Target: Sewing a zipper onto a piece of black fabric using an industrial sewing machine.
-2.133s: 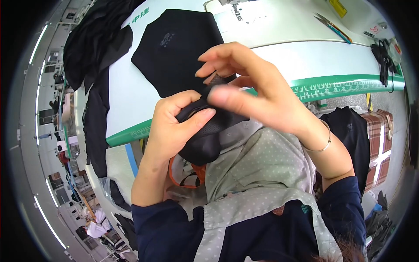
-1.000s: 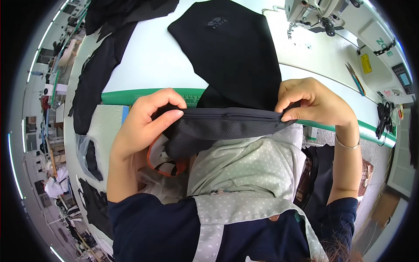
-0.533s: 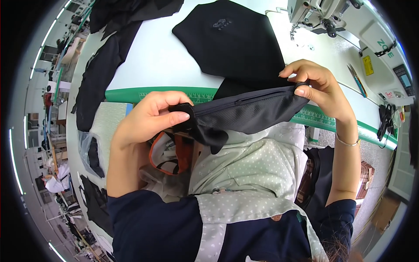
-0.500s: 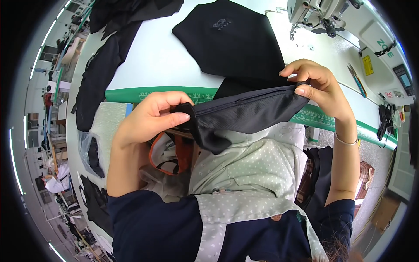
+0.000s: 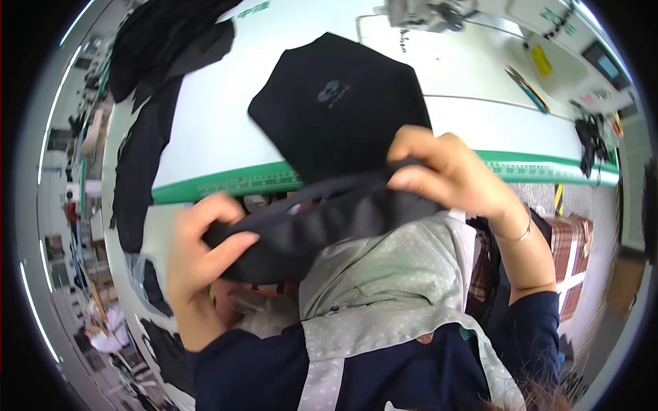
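Note:
A black fabric piece (image 5: 329,229) is stretched between my two hands, above my lap and just in front of the table edge. My left hand (image 5: 209,240) pinches its left end between thumb and fingers. Its right end is gripped by my right hand (image 5: 445,171), thumb toward me. Both hands and the cloth are smeared by motion. Along the top edge the fabric gapes a little. Beyond it, a flat black garment panel (image 5: 343,103) with a small grey print lies on the white table (image 5: 205,116); the held piece overlaps its near end.
A sewing machine (image 5: 439,14) stands at the back right, with scissors (image 5: 528,89) on its bed. A green ruler strip (image 5: 548,168) runs along the table's front edge. Black cloth (image 5: 154,116) is heaped at the left. A plaid bag (image 5: 572,250) sits low at the right.
Both hands have moved left and lower with the black fabric piece, which now bulges toward me. The view has shifted, so the garment panel and sewing machine appear farther left.

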Demonstrator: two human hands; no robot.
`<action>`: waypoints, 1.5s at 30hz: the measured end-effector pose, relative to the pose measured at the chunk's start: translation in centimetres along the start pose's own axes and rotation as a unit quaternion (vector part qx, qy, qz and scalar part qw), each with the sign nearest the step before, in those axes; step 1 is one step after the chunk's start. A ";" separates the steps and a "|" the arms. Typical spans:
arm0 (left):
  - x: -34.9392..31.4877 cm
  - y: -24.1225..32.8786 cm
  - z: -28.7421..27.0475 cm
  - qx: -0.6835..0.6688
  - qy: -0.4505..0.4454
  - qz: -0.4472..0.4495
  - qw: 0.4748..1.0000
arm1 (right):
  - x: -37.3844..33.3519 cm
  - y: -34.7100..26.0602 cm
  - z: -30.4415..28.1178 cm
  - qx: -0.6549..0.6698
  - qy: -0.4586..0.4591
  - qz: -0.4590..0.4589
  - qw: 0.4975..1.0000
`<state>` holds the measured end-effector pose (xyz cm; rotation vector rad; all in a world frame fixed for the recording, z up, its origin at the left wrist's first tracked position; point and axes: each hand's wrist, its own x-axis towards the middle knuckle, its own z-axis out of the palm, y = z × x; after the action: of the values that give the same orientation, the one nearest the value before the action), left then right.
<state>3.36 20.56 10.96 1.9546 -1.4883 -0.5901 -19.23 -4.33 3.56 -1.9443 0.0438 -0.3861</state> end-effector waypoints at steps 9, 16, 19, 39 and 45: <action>-3.5 2.5 -6.6 0.158 0.018 0.247 0.956 | -9.9 -7.6 0.9 0.030 -0.182 -0.117 0.976; 7.1 6.4 -0.3 0.181 -0.188 0.229 0.938 | -22.3 -8.9 -2.9 0.055 -0.048 0.106 0.992; 10.9 8.7 5.3 0.163 -0.138 0.361 0.908 | -29.7 -10.0 -3.9 0.037 0.086 0.194 0.976; 21.3 21.7 28.9 -0.051 -0.138 0.407 0.902 | -52.3 -17.3 -5.6 -0.120 0.666 0.051 0.734; 23.7 20.2 22.2 -0.469 -0.164 0.066 0.865 | -46.6 -9.3 -14.0 -0.161 0.789 0.202 0.558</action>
<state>-19.07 -10.36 9.39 1.0086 -1.1452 -1.3300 -68.70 -3.36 5.35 -1.1601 1.7799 -1.7545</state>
